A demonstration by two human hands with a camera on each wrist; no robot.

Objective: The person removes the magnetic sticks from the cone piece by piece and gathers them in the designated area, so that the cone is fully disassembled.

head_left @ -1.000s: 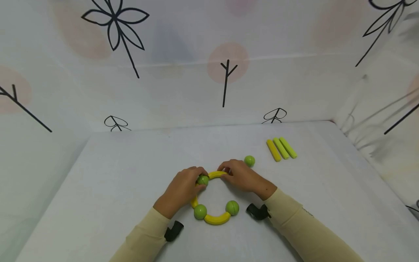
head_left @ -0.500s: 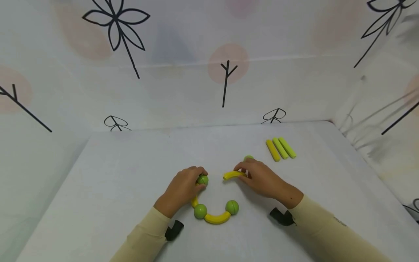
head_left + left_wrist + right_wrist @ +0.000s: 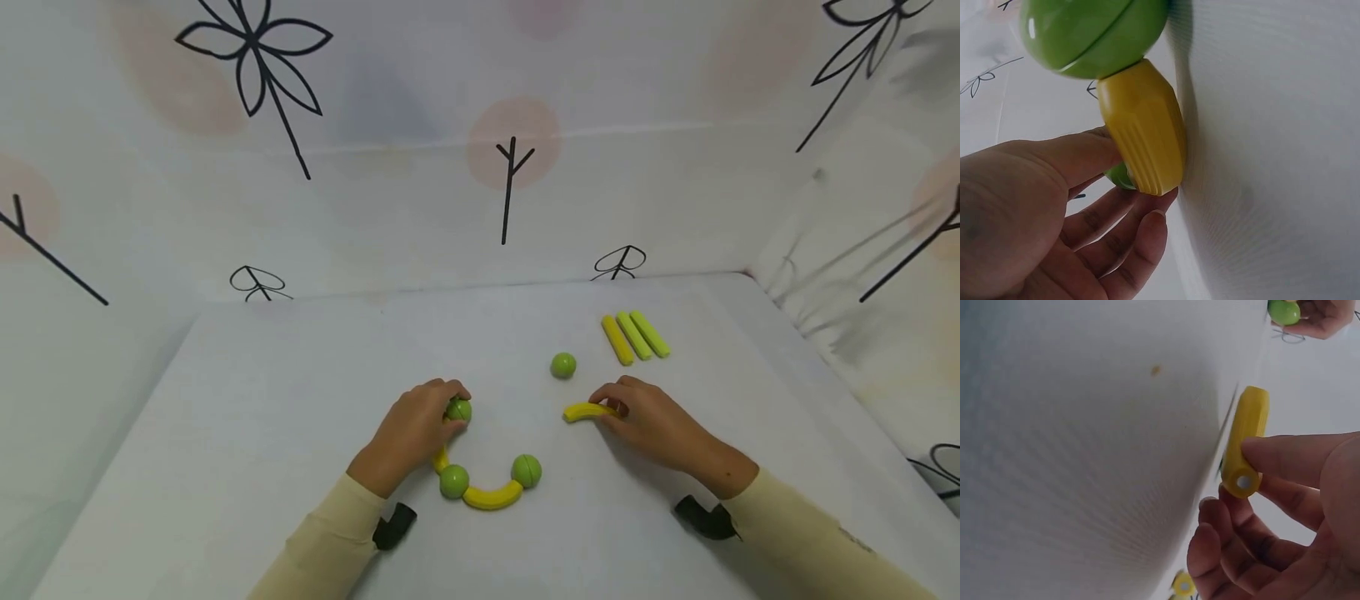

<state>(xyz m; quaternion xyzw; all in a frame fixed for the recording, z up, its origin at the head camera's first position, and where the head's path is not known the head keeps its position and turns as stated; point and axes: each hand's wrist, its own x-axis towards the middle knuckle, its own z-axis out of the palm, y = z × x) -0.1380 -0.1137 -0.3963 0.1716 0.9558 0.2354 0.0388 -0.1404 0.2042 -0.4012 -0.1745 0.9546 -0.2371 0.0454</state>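
Surface (image 3: 300, 358): white, under all the pieces.
Left hand (image 3: 408, 425): grips a green ball (image 3: 459, 409) at the far end of a chain (image 3: 492, 498).
Right hand (image 3: 660, 425): pinches a curved yellow rod (image 3: 581, 412) near 1 end, well apart from the chain.
Rod handling: probably light, stiff, smooth; best taken mid-length, both ends free.
Ball handling: likely hard, apt to roll; best held across 2 opposite sides.

Diffuse, greyish light, soft shadows, a small glint on one green ball (image 3: 1091, 34)
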